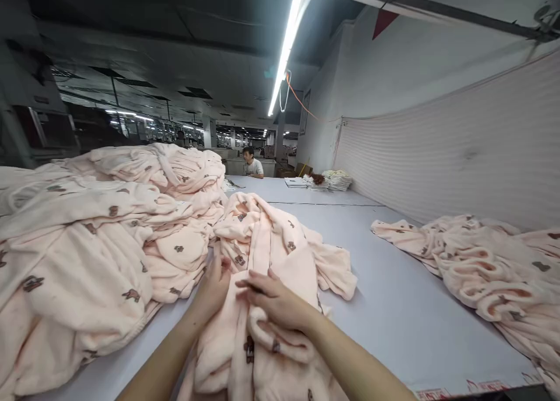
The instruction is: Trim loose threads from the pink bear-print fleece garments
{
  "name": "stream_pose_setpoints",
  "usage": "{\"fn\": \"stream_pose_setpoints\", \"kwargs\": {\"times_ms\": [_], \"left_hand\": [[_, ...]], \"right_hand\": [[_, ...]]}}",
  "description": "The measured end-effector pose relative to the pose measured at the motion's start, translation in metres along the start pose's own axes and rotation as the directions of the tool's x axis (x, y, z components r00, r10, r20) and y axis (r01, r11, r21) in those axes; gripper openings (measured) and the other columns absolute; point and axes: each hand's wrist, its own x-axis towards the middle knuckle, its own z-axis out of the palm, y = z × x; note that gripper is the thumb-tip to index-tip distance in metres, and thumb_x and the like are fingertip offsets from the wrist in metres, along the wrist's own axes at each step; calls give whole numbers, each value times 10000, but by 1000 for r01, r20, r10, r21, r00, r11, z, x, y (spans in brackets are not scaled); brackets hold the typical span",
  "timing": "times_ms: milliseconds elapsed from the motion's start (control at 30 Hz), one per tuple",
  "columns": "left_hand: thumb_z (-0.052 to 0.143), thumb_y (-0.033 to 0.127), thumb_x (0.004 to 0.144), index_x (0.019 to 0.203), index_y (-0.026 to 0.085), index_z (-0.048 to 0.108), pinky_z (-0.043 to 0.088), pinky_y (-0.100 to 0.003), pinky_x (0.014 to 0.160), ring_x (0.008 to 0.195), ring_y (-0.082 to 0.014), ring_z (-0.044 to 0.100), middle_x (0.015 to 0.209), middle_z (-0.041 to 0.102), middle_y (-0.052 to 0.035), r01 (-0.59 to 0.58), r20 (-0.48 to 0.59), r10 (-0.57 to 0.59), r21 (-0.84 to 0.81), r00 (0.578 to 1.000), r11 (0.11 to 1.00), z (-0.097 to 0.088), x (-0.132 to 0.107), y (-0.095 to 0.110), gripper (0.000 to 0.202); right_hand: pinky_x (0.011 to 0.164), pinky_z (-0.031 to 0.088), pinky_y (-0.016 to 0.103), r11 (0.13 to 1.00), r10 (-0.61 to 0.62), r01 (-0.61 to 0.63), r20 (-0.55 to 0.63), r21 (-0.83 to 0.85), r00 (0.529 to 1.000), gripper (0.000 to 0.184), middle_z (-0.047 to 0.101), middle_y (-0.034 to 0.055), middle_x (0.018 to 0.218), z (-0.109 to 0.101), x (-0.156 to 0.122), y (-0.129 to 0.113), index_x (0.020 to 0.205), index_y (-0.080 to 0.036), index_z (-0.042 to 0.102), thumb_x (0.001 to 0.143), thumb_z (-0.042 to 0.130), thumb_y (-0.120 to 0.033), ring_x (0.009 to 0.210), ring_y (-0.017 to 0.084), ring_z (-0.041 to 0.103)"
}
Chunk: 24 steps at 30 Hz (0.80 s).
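In front of me a pale pink plush garment [284,246] with small brown animal prints lies lengthwise on the table, its front band running down the middle and a sleeve spread to the right. My left hand [214,284] is at the garment's left edge, fingers loosely bent and nothing clearly gripped. Across the front band rests my right hand [271,299], its fingers stretched out over the cloth. Just below it the fabric curls into a thick fold. The garment's near end runs out of view between my forearms.
A large heap of the same printed plush fabric [100,255] rises on the left. More such pieces [485,273] lie along the right side of the pale table [371,313]. Stacked white pieces [336,180] are at the far end. Beyond the table is a person [252,165] in a light top.
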Motion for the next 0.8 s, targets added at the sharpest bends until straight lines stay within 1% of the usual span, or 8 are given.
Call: {"fn": "stream_pose_setpoints", "kwargs": {"times_ms": [100,233,333,433,500,633,733,800], "left_hand": [[397,218,810,886,192,512,501,-415,828,867,-243,598,876,594,-82,-80,27,80,14,996,997,18,-27,-33,140],[352,203,848,983,193,514,479,-435,906,995,-263,573,981,569,-117,-141,22,140,31,990,990,40,-56,-58,212],[330,208,872,1025,213,487,449,-463,967,1067,-269,549,1021,560,-112,-163,42,162,26,986,986,41,-60,-63,219],[328,236,879,1050,225,473,459,-471,961,1070,-263,555,1048,573,-98,-164,91,162,17,983,986,26,-51,-59,224],[359,245,863,1028,218,497,481,-470,913,1027,-265,573,1028,589,-92,-157,134,153,21,979,987,11,-39,-45,216],[409,224,832,987,208,565,426,-471,914,1021,-278,551,1053,586,-96,-196,206,186,25,961,980,-5,-20,22,220],[458,251,826,944,231,609,440,-361,826,912,-232,574,982,617,-55,-265,350,263,-44,899,963,16,-17,85,192],[558,276,762,876,233,624,434,-332,747,824,-229,578,895,635,-38,-263,445,272,-82,853,961,40,-19,115,139]], "right_hand": [[959,416,266,992,-2,12,75,-127,997,189,732,35,860,-13,1,8,816,-297,720,786,581,-172,921,176,663],[847,446,344,924,189,-203,-76,-324,979,172,708,115,955,-105,-26,64,803,-232,694,716,565,-158,900,244,623],[810,434,437,789,390,-491,-317,-370,865,131,709,186,895,-187,-55,115,754,-184,661,693,545,-183,864,318,633],[776,426,497,695,456,-650,-511,-308,729,222,695,233,922,-220,-85,144,864,-168,650,777,453,-222,894,372,638],[790,449,465,725,440,-643,-551,-248,709,303,689,190,1017,-202,-99,145,1018,-198,626,813,409,-249,931,339,646],[604,541,353,861,408,-500,-459,-92,789,371,716,46,812,-110,-103,127,1081,-268,617,875,319,-344,628,243,692],[695,558,345,913,374,-409,-425,11,824,270,733,45,877,-51,-88,117,998,-307,652,850,426,-331,829,270,703],[647,563,327,928,362,-365,-396,72,844,173,728,25,782,-30,-76,113,865,-302,658,787,509,-260,766,272,701]]}}
